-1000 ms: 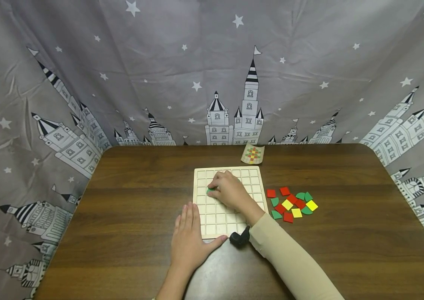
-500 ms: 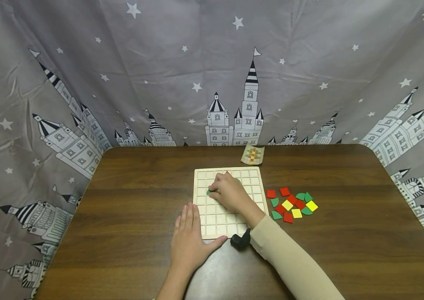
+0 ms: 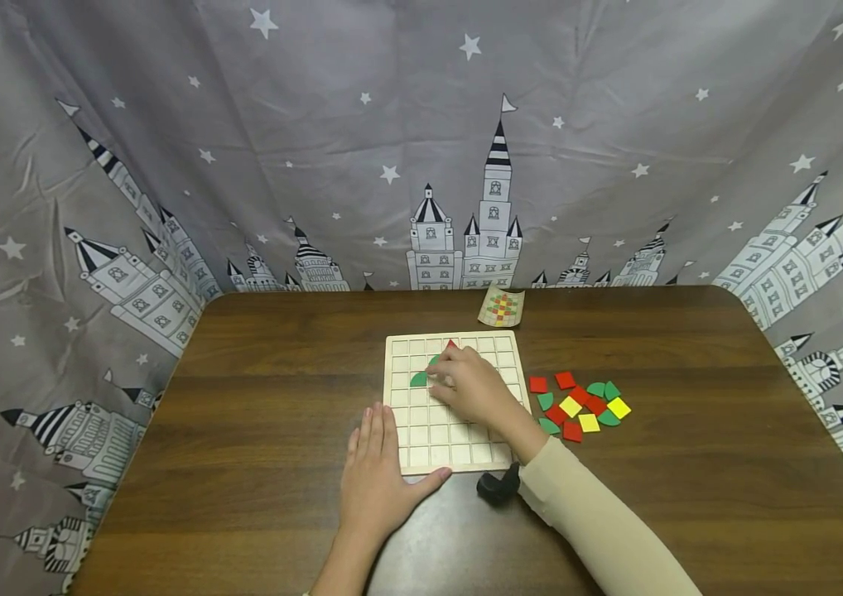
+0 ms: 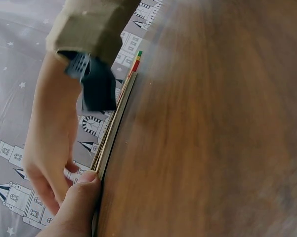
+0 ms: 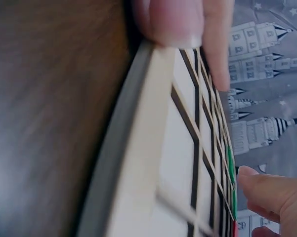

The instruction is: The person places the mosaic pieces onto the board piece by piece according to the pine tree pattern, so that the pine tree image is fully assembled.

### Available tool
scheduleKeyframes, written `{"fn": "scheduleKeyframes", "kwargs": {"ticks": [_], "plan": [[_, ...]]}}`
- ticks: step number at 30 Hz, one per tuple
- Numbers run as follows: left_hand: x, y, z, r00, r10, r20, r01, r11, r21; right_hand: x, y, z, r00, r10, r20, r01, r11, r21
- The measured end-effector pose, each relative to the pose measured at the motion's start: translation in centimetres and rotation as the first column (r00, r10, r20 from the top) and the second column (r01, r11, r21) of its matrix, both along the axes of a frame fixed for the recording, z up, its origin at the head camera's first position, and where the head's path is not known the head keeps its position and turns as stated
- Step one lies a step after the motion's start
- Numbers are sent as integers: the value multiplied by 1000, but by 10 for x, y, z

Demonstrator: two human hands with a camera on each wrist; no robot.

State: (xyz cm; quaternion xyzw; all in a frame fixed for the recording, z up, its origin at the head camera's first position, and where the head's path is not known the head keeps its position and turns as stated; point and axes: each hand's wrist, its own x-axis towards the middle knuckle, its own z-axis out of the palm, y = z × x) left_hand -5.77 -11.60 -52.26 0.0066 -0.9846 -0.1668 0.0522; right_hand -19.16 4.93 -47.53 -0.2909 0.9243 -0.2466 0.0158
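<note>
A pale wooden grid board (image 3: 414,436) lies on the table in the head view. My left hand (image 3: 375,484) rests along its left and front edges, fingers straight, thumb spread; the left wrist view shows that thumb (image 4: 83,193) at the rim. Over the board's middle is my right hand (image 3: 475,387), its fingers loosely bent with nothing visible between them. Just left of its fingertips a green quarter-round tile (image 3: 419,379) sits in a cell. Another green tile (image 3: 433,360) and a red tile (image 3: 451,343) show farther back, partly covered by the hand.
Several loose red, green and yellow tiles, such as a yellow square (image 3: 589,423), lie right of the board. A pattern card (image 3: 501,307) stands behind it at the table's back edge. A grey castle-print curtain (image 3: 332,149) hangs behind the table.
My right hand has let go of the green quarter-round tile, which now lies in its cell, and has drawn back slightly to the right. The left hand has stayed still.
</note>
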Motion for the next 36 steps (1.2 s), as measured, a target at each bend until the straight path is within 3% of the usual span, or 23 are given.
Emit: {"fn": "scheduleKeyframes", "kwargs": {"ticks": [8,12,17,24,30,36], "plan": [[-1,-2,-1,1000,11,15,-11,1000,7,5,45,4,996,-86,-6,86,996,-7],[-1,-3,-2,1000,17,14,-17,1000,17,6,76,4,985,-171,-2,171,985,-18],[-1,-3,-2,1000,15,9,-15,1000,15,5,112,-2,958,-285,8,285,958,-26],[-1,-3,-3,1000,10,15,-10,1000,11,10,144,-13,897,-439,-55,441,897,24],[0,-2,-1,1000,10,6,-10,1000,18,14,154,-14,878,-473,-78,476,878,39],[0,0,0,1000,8,1,-8,1000,15,14,158,-12,894,-446,-36,447,892,66]]}}
